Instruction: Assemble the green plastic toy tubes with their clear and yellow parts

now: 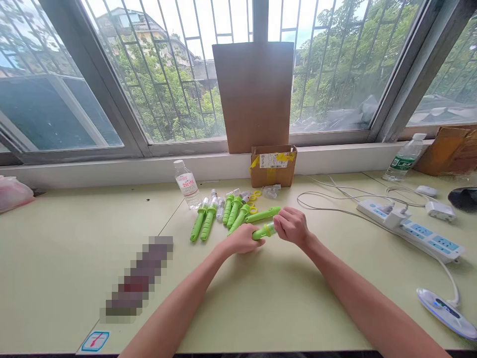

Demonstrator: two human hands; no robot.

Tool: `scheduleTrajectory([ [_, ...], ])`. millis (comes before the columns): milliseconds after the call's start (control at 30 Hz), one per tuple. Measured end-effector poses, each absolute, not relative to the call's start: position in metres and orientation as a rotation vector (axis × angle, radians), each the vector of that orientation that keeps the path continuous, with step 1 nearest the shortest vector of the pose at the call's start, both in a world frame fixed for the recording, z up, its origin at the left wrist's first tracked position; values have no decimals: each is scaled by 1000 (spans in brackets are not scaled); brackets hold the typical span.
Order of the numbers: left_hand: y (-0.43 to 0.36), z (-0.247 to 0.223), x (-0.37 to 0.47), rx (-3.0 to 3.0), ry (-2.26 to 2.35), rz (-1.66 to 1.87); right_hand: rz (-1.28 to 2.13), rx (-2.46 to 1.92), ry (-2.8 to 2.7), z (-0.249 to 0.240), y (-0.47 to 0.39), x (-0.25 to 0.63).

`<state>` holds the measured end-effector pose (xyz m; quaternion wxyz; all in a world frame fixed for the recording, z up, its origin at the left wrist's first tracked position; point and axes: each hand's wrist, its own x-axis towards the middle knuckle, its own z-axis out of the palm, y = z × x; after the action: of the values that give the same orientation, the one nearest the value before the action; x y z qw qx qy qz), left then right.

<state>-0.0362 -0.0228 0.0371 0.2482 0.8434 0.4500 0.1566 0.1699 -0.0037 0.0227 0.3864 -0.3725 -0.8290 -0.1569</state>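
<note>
Both my hands hold one green tube with a clear end [265,230] above the middle of the table. My left hand [246,238] is closed round its green part, and my right hand [292,226] grips the clear end. Just behind lies another green handle [261,215], its right tip close to my right hand. More green handles [208,222] lie to the left, several with clear or white tops. Yellow rings [253,210] and small clear pieces [220,209] are scattered behind my hands.
A water bottle [187,185] stands behind the handles, beside a small cardboard box [274,174]. On the right are a power strip [428,241], cables, another bottle [404,158] and a white oval device [445,311]. A blurred dark patch [141,278] lies at left.
</note>
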Motion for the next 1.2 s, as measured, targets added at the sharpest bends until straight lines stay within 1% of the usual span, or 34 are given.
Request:
scheduleTrajectory([
  [100, -22, 38, -33, 2327, 1322, 297, -543, -865, -2061, 25, -4, 168],
  [167, -21, 35, -30, 2439, 1461, 262, -502, -995, -2053, 27, -2, 166],
  [300, -18, 28, -24, 2666, 1712, 174, -148, -1523, -2040, 27, 4, 162],
  [400, -20, 27, -21, 2752, 1799, 105, 24, -1652, -2067, 25, 6, 162],
  [467, -23, 30, -19, 2735, 1822, 113, -6, -1614, -2067, 23, 5, 163],
  [567, -28, 38, -22, 2600, 1771, 191, -277, -1295, -2089, 20, 2, 167],
  [600, -28, 41, -24, 2515, 1721, 169, -395, -1141, -2088, 20, 1, 168],
  [667, -28, 45, -29, 2276, 1550, 6, -566, -906, -2068, 21, -1, 169],
  [700, -27, 46, -31, 2188, 1470, -32, -611, -850, -2057, 21, -2, 169],
  [767, -24, 45, -32, 2181, 1470, 57, -628, -844, -2059, 22, -2, 169],
  [867, -22, 38, -27, 2271, 1590, 139, -482, -1077, -2097, 22, -1, 167],
  [1033, -24, 29, -17, 2430, 1749, 49, -37, -1640, -2122, 24, 4, 164],
  [1100, -24, 27, -15, 2524, 1789, 23, 104, -1723, -2130, 22, 6, 164],
  [1200, -24, 24, -14, 2624, 1825, 5, 150, -1730, -2126, 15, 9, 164],
])
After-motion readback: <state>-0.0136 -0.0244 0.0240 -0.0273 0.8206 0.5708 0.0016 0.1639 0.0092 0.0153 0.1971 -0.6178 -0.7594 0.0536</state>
